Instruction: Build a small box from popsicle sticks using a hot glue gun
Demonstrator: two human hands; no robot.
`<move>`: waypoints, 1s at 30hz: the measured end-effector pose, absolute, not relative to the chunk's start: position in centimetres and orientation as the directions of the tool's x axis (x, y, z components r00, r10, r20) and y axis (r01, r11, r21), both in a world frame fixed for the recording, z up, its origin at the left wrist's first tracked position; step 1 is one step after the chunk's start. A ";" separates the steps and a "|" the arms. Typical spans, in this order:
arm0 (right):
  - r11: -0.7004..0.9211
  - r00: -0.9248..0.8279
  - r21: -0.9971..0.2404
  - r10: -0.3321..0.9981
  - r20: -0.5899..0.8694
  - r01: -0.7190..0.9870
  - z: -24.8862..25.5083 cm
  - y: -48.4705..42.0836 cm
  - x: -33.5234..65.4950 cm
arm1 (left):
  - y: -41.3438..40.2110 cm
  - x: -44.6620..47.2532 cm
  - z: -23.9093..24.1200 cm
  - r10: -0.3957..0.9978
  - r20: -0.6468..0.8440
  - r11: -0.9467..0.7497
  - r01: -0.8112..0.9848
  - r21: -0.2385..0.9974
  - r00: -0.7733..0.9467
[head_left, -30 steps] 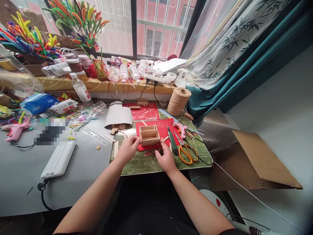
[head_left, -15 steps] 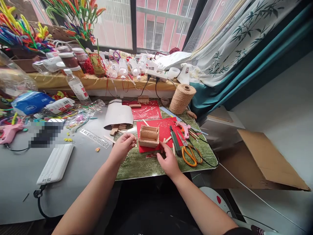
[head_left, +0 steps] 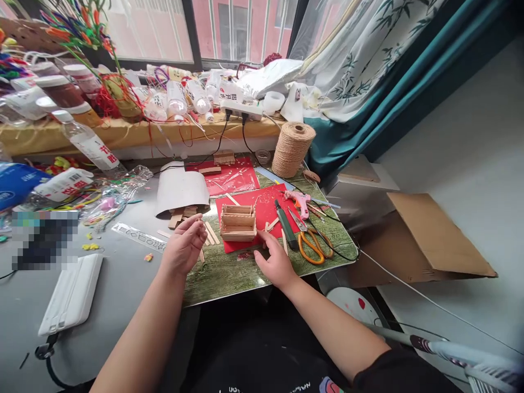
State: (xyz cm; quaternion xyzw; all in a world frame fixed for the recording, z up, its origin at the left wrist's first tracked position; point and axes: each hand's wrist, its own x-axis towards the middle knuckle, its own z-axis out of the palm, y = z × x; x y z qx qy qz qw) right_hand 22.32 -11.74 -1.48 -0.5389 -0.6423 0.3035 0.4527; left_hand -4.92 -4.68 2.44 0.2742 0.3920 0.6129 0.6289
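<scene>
A small wooden box made of craft sticks [head_left: 238, 226] stands on a red sheet [head_left: 268, 202]. My right hand [head_left: 277, 261] lies at its lower right corner, fingers stretched along it and thumb held apart. To the left of the box, my left hand [head_left: 186, 243] is raised with thumb and fingertips pinched together; whatever may be between them is too small to make out. Loose craft sticks [head_left: 210, 233] lie between that hand and the box. Right of the box are a green-handled tool [head_left: 286, 226], orange-handled scissors [head_left: 313, 245] and a pink glue gun [head_left: 298, 202].
A curved white card [head_left: 182, 188] stands over some wooden pieces. Behind are a twine spool [head_left: 293, 148] and a power strip [head_left: 241, 109]. A white power bank [head_left: 72, 295] and a stencil ruler [head_left: 137, 236] lie left. Black cable hangs over the table's right edge.
My left hand has drawn back left from the box, turning its palm more upward. The right hand stays by the box's corner. The whole view has shifted to the right.
</scene>
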 end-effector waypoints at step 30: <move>0.307 -0.087 -0.926 0.952 0.295 0.220 -0.3 -13.3 20.6 | -5.4 -3.0 -2.3 0.952 0.297 -0.304 0.101 0.947 0.073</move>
